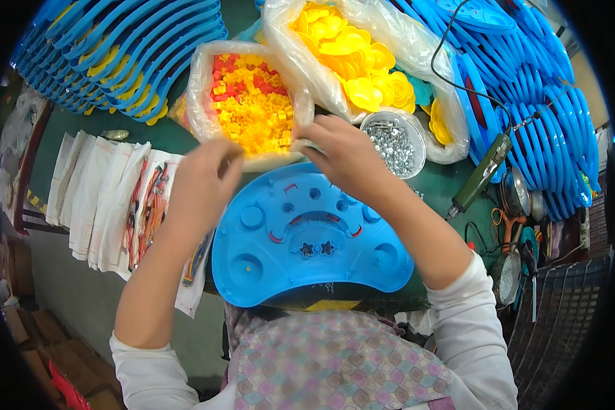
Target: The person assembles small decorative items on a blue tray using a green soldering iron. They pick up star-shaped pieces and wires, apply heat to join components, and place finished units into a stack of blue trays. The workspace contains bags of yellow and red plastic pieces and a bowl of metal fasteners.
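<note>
My left hand [210, 171] is blurred and hangs over the lower left rim of a plastic bag of small yellow and red plastic parts [256, 110]. At the bag's right rim is my right hand [333, 148], its fingers bent near the plastic film; whether either hand holds a part cannot be told. A blue plastic toy panel [312, 274], with two star-shaped holes and small red pieces, lies before me on the green table. Right of my right hand stands a white tub of metal screws [395, 141].
Stacked blue panels [133, 56] stand at the back left, more blue panels [548, 133] at the right. A bag of yellow plastic parts [359, 56] lies behind. A green electric screwdriver [482, 174] hangs at right. Paper packets with wires [107, 205] lie at left.
</note>
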